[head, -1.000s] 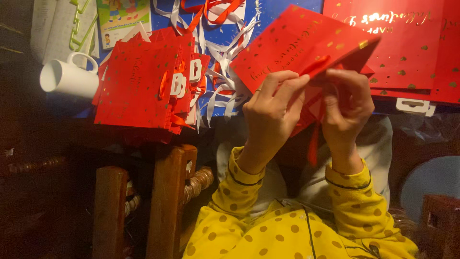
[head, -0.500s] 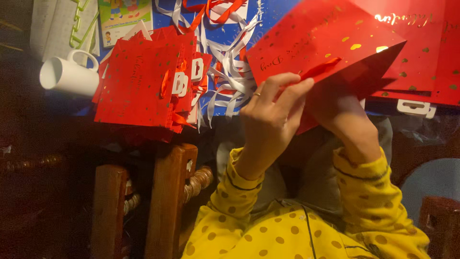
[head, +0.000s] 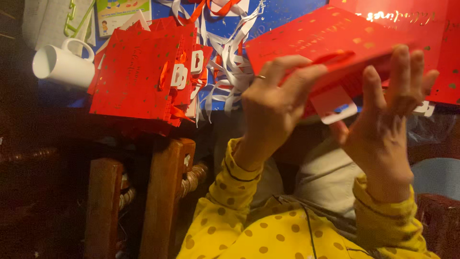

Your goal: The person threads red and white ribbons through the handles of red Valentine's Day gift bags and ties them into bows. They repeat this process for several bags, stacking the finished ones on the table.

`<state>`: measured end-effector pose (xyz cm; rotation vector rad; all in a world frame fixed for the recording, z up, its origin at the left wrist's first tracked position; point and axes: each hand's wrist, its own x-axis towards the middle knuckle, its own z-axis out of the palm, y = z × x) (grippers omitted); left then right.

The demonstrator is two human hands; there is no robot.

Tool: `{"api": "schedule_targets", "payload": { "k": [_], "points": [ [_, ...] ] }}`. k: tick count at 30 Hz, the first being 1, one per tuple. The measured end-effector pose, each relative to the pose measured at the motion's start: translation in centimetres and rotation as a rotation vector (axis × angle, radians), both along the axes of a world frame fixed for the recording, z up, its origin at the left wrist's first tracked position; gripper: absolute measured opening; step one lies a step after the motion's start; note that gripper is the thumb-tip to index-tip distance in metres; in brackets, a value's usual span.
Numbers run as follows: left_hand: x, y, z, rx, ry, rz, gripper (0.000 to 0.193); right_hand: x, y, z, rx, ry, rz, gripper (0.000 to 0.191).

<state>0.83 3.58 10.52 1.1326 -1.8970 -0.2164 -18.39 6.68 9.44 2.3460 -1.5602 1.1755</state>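
Right of the stack of red bags [head: 143,76], both hands hold up one red paper bag [head: 330,38]. Left hand [head: 273,108] curls its fingers [head: 297,79] over the bag's near edge, gripping it. Right hand [head: 383,120] presses spread fingers against it. Left of the stack lies a white mug [head: 60,62].

gift bag [head: 330,43]: red, gold specks
mug [head: 62,64], left of bag stack [head: 139,81]: white
sleeves [head: 230,216]: yellow, brown dots
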Motion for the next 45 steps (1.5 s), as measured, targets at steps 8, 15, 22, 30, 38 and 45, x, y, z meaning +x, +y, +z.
{"api": "schedule_targets", "payload": {
  "k": [8,15,22,30,38,45],
  "points": [
    [0.3,1.5,-2.8,-0.123,0.281,-0.022,0.033,-2.8,-3.0,-8.9,0.031,-0.052,-0.086,0.024],
    [3.2,2.6,-8.6,-0.007,0.229,0.192,0.011,-7.3,-1.8,-17.4,0.118,-1.062,-0.139,0.016],
    [7.0,-0.1,-10.2,0.116,-0.044,0.374,0.036,-1.3,0.6,-12.2,0.145,-1.075,-0.018,0.04],
    [6.5,-2.4,-12.2,0.149,-0.271,0.463,0.078,4.1,-0.7,-4.6,0.112,-0.363,-0.022,0.032],
    [6.2,-2.8,-14.9,0.239,-0.326,0.557,0.051,11.2,-12.4,-8.8,0.216,0.095,0.308,0.015],
    [6.0,-3.0,-14.5,0.245,-0.368,0.562,0.051,12.1,-14.7,-9.6,0.254,0.289,0.284,0.04]
  ]
}}
